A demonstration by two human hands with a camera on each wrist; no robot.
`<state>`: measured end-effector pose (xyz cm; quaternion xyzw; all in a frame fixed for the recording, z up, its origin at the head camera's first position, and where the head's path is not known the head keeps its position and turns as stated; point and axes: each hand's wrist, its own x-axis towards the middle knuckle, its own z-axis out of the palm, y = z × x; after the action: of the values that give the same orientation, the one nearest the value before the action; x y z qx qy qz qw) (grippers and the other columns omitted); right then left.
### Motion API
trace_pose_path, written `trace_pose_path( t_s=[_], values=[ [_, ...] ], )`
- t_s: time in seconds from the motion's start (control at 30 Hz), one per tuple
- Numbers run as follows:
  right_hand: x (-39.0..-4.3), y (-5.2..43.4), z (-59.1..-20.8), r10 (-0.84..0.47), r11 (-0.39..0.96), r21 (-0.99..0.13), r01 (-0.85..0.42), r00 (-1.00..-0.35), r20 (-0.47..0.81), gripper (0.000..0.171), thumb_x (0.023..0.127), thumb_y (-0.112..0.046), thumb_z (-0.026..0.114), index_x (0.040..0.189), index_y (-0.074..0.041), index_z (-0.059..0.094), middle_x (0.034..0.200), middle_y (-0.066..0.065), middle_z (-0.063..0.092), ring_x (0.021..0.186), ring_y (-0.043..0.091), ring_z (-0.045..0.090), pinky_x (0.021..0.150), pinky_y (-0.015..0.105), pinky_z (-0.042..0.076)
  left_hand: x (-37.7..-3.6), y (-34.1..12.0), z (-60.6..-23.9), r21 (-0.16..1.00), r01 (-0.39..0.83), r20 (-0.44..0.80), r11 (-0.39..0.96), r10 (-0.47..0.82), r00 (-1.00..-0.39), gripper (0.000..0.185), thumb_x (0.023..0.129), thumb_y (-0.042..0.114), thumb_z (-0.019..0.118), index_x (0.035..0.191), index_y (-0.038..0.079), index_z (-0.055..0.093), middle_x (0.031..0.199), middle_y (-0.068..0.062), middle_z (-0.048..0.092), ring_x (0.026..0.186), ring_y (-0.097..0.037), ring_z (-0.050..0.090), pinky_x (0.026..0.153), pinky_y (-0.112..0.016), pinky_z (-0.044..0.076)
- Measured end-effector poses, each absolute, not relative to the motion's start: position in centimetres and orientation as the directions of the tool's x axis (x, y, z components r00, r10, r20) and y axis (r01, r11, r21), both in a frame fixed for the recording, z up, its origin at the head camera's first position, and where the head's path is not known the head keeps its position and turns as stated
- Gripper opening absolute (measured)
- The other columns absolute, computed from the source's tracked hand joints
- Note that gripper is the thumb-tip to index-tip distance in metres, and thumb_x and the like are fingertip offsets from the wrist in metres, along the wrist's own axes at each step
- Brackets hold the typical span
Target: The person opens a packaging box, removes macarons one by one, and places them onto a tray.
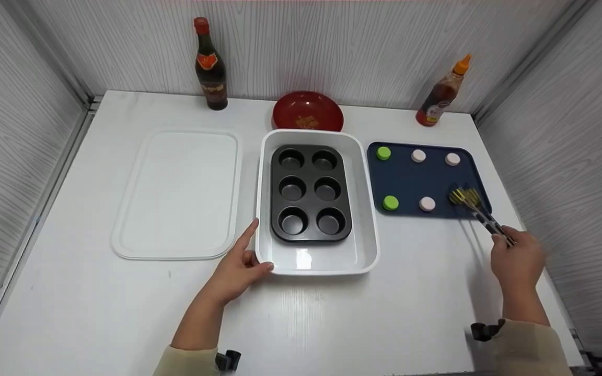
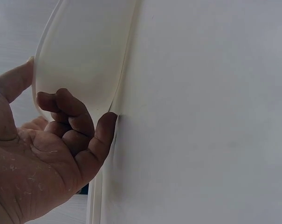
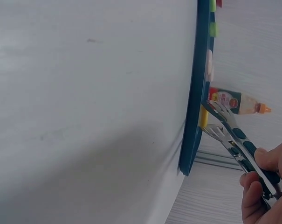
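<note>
My left hand point(image 1: 238, 274) holds the near-left corner of a white tub point(image 1: 368, 256), thumb at the front rim and index finger along the left side. The other fingers curl against its outer wall point(image 2: 80, 51). Inside the tub lies a dark muffin pan point(image 1: 309, 190) with several cups. My right hand point(image 1: 519, 261) grips metal food tongs point(image 1: 486, 219) with dark handle inserts. Fork-like tong tips stand around a yellow piece point(image 3: 204, 116) on the navy tray point(image 1: 405, 177); whether they touch it, I cannot tell. Green discs point(image 1: 390, 202) and pale pink discs point(image 1: 427, 203) sit on this tray.
A white lid point(image 1: 181, 193) lies flat left of the tub. Behind the tub is a red bowl point(image 1: 307, 110). A dark bottle point(image 1: 211, 68) stands at the back left, a sauce bottle point(image 1: 441, 96) at the back right. Walls border the table's back and sides.
</note>
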<state>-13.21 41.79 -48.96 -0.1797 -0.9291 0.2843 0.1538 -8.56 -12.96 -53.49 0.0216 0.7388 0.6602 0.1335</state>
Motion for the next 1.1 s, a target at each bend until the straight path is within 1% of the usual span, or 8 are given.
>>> trace_pose_path(
  t_s=[0.2, 0.47, 0.6, 0.8, 0.9, 0.97, 1.03, 1.1],
  values=[
    [-11.9, 42.8, -48.9, 0.46, 0.767, -0.578, 0.278, -0.867, 0.194, 0.036, 0.106, -0.008, 0.059, 0.135, 0.013, 0.064, 0.126, 0.038, 0.061, 0.116, 0.055, 0.061, 0.098, 0.062, 0.048, -8.5, -13.0, -53.7, 0.98, -0.15, -0.173, 0.127, 0.202, -0.964, 0.102, 0.09, 0.002, 0.079, 0.171, 0.015, 0.019, 0.07, -0.001, 0.059, 0.065, -0.012, 0.051, 0.063, -0.026, 0.043],
    [-11.6, 43.0, -49.0, 0.459, 0.764, -0.585, 0.273, -0.866, 0.195, 0.036, 0.105, -0.007, 0.058, 0.135, 0.014, 0.064, 0.125, 0.038, 0.06, 0.115, 0.055, 0.059, 0.098, 0.062, 0.047, -8.6, -13.0, -53.5, 0.981, -0.152, -0.174, 0.124, 0.196, -0.965, 0.102, 0.09, 0.002, 0.079, 0.171, 0.014, 0.019, 0.069, -0.001, 0.057, 0.064, -0.011, 0.05, 0.062, -0.026, 0.043],
    [-11.6, 42.9, -49.0, 0.469, 0.762, -0.581, 0.287, -0.863, 0.187, 0.037, 0.106, -0.008, 0.059, 0.135, 0.013, 0.064, 0.126, 0.038, 0.06, 0.116, 0.055, 0.059, 0.098, 0.062, 0.047, -8.6, -12.9, -53.5, 0.98, -0.152, -0.175, 0.124, 0.198, -0.964, 0.102, 0.09, 0.001, 0.079, 0.171, 0.013, 0.018, 0.069, -0.001, 0.056, 0.064, -0.011, 0.049, 0.062, -0.025, 0.042],
    [-11.4, 42.9, -49.1, 0.527, 0.718, -0.616, 0.326, -0.832, 0.174, 0.039, 0.105, -0.012, 0.059, 0.138, 0.009, 0.065, 0.134, 0.037, 0.061, 0.123, 0.051, 0.06, 0.099, 0.06, 0.048, -8.6, -12.9, -53.5, 0.98, -0.156, -0.178, 0.125, 0.193, -0.965, 0.102, 0.09, 0.001, 0.079, 0.171, 0.014, 0.019, 0.069, -0.001, 0.057, 0.064, -0.011, 0.048, 0.062, -0.025, 0.042],
    [-11.2, 42.8, -49.5, 0.528, 0.714, -0.614, 0.336, -0.835, 0.157, 0.041, 0.105, -0.012, 0.06, 0.139, 0.01, 0.064, 0.132, 0.039, 0.06, 0.121, 0.054, 0.06, 0.098, 0.06, 0.048, -8.6, -12.9, -53.4, 0.98, -0.156, -0.177, 0.12, 0.193, -0.965, 0.102, 0.09, 0.001, 0.079, 0.171, 0.014, 0.019, 0.069, -0.001, 0.056, 0.064, -0.011, 0.048, 0.062, -0.025, 0.041],
    [-11.0, 42.8, -49.8, 0.521, 0.722, -0.602, 0.341, -0.84, 0.149, 0.041, 0.105, -0.013, 0.06, 0.139, 0.01, 0.063, 0.129, 0.038, 0.06, 0.117, 0.053, 0.061, 0.093, 0.056, 0.05, -8.6, -12.9, -53.3, 0.981, -0.155, -0.176, 0.119, 0.194, -0.965, 0.101, 0.09, 0.001, 0.079, 0.171, 0.014, 0.019, 0.069, -0.001, 0.056, 0.064, -0.011, 0.048, 0.062, -0.025, 0.041],
    [-10.8, 42.7, -50.1, 0.519, 0.724, -0.598, 0.344, -0.843, 0.144, 0.042, 0.104, -0.013, 0.06, 0.138, 0.011, 0.063, 0.125, 0.037, 0.06, 0.113, 0.052, 0.063, 0.086, 0.046, 0.051, -8.6, -12.9, -53.3, 0.981, -0.152, -0.174, 0.121, 0.197, -0.965, 0.101, 0.09, 0.001, 0.078, 0.171, 0.014, 0.019, 0.069, -0.001, 0.056, 0.064, -0.011, 0.048, 0.062, -0.025, 0.041],
    [-10.7, 42.6, -50.4, 0.52, 0.723, -0.597, 0.348, -0.843, 0.139, 0.042, 0.104, -0.014, 0.061, 0.138, 0.011, 0.063, 0.124, 0.035, 0.061, 0.11, 0.05, 0.064, 0.08, 0.038, 0.047, -8.5, -12.8, -53.3, 0.981, -0.152, -0.175, 0.124, 0.196, -0.965, 0.101, 0.09, 0.001, 0.078, 0.171, 0.014, 0.019, 0.069, 0.0, 0.055, 0.064, -0.011, 0.048, 0.062, -0.025, 0.041]
  ],
)
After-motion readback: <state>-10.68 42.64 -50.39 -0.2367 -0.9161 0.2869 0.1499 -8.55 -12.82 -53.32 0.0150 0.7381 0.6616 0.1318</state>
